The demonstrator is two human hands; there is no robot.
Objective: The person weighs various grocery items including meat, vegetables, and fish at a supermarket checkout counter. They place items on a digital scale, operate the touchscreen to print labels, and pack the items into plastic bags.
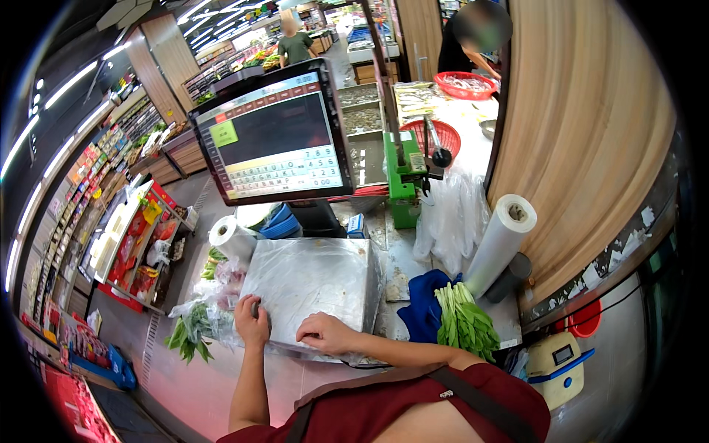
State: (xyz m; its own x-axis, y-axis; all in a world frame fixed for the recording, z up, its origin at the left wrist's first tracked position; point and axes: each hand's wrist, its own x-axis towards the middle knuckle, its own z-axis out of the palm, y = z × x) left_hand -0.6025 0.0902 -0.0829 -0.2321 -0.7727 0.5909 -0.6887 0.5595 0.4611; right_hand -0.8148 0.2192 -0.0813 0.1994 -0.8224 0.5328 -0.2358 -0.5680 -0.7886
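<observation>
My left hand [252, 319] rests with curled fingers at the near left corner of a steel weighing platform [310, 277] covered in clear plastic film; a small dark patch shows between its fingers, and whether it holds something is unclear. Curled on the platform's near edge lies my right hand [325, 332], its palm side hidden. Beyond the platform stands a scale's touch screen [271, 133]. Bagged leafy greens [202, 321] lie left of my left hand. To the right, a bunch of leafy greens [465, 321] lies against a dark blue cloth [424, 304].
Plastic bag rolls [504, 238] [230, 235] stand on both sides. Behind are a green bag-sealing device [403, 183], hanging clear bags [451, 216] and a red basket [443, 138]. A person [471, 33] bends by a red basin [465, 86]; another person [295, 47] stands farther off.
</observation>
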